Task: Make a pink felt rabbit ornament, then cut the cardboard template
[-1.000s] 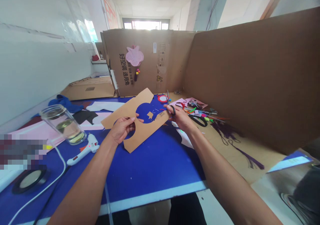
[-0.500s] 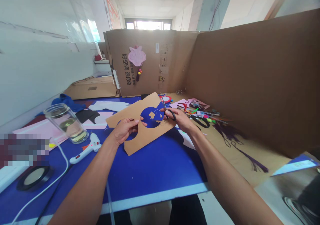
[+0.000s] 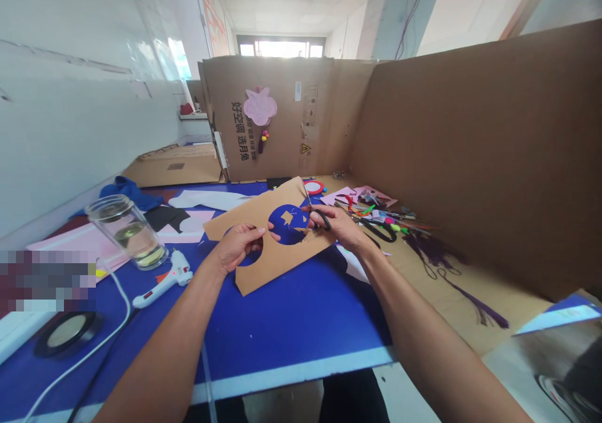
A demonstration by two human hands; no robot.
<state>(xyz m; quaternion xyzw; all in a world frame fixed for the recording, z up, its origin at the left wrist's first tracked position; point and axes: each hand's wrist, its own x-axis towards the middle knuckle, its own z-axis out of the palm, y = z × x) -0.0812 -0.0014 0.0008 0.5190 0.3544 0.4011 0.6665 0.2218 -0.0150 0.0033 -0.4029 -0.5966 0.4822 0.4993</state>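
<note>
A brown sheet of card [image 3: 282, 266] with two round holes cut in it is held up over the blue table. My left hand [image 3: 242, 245] pinches it on the strip between the holes, thumb on top and fingertips showing through the right hole. In my right hand [image 3: 341, 225] are black-handled scissors [image 3: 320, 218], fingers through the loops. Their blades point up and away, lying at the card's far right edge beside the right hole. Through that hole, small brown scraps [image 3: 286, 218] show on the table.
To the left are a glass jar of liquid [image 3: 136, 235], a white glue gun [image 3: 162, 279] with a cord, and black tape [image 3: 68, 333]. Pens and trimmings [image 3: 380, 215] and dark tassels [image 3: 475, 301] lie right. Tall cardboard panels [image 3: 324, 116] stand behind and at the right.
The scissor blades look closer together and lie nearer the card's edge than before. Both hands and the card sit slightly lower and to the right, with the whole view shifted a little likewise.
</note>
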